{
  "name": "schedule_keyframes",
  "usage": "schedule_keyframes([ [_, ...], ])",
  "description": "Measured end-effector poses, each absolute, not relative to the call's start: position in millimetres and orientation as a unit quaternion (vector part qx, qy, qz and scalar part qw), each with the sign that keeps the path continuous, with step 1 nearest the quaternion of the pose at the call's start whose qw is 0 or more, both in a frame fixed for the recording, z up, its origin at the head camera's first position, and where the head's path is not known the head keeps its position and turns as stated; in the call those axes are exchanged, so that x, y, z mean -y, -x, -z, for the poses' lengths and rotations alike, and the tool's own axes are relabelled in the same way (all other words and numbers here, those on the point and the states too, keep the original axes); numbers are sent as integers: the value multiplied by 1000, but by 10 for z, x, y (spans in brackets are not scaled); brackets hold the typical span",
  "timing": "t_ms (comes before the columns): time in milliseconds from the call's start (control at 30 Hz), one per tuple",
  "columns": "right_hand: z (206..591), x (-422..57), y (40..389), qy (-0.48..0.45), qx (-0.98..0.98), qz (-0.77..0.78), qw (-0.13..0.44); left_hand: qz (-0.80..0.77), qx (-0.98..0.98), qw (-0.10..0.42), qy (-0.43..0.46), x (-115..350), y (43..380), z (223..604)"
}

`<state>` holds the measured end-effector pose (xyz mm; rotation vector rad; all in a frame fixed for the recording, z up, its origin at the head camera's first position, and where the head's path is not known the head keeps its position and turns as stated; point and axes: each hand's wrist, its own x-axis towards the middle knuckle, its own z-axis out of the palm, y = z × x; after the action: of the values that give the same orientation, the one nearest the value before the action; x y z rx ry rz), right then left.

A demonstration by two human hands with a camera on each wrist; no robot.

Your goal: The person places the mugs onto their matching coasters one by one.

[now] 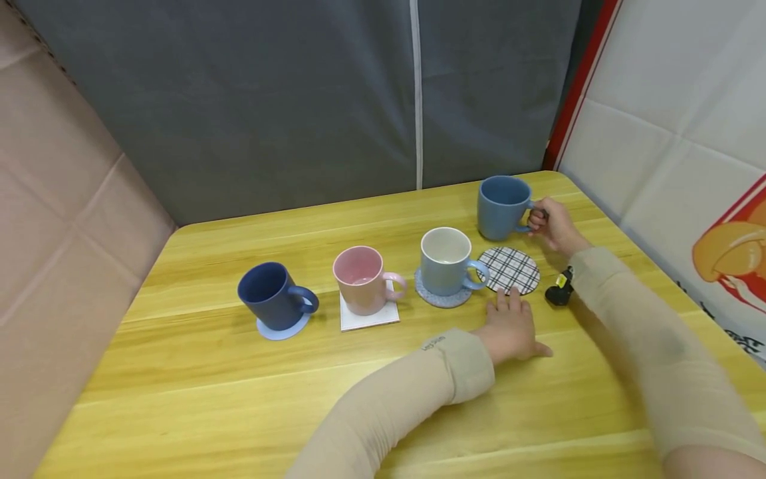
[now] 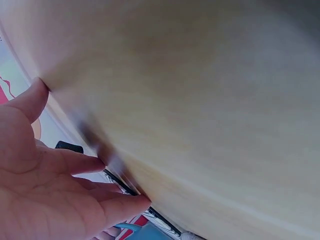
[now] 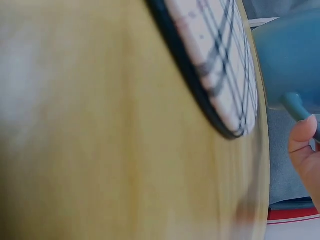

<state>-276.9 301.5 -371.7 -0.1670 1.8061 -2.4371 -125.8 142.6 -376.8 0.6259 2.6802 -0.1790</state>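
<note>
My right hand (image 1: 552, 225) grips the handle of a teal-blue mug (image 1: 501, 211) at the back right of the table. In the right wrist view the thumb (image 3: 302, 135) lies against that mug's handle, and the mug (image 3: 290, 60) shows at the upper right. Just in front of it lies a round black-and-white plaid coaster (image 1: 509, 269). My left hand (image 1: 511, 327) is spread flat, its fingertips at the coaster's near edge. In the left wrist view the left hand's fingers (image 2: 120, 207) are straight and reach the coaster's dark rim.
Left of the plaid coaster, a light blue mug (image 1: 441, 269) stands on a speckled round coaster (image 1: 445, 299). A pink mug (image 1: 359, 283) sits on a square white coaster (image 1: 359, 321), and a navy mug (image 1: 269, 299) on a pale blue one (image 1: 281, 332). A dark curtain (image 1: 269, 113) hangs behind the table.
</note>
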Motion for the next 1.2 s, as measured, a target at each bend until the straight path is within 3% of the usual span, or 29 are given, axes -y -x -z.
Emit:
schedule_keyframes([
  [1200,3771,-3130,2564,145,-592,789,80,62,-953,187,-229,-1429,1240,3744],
])
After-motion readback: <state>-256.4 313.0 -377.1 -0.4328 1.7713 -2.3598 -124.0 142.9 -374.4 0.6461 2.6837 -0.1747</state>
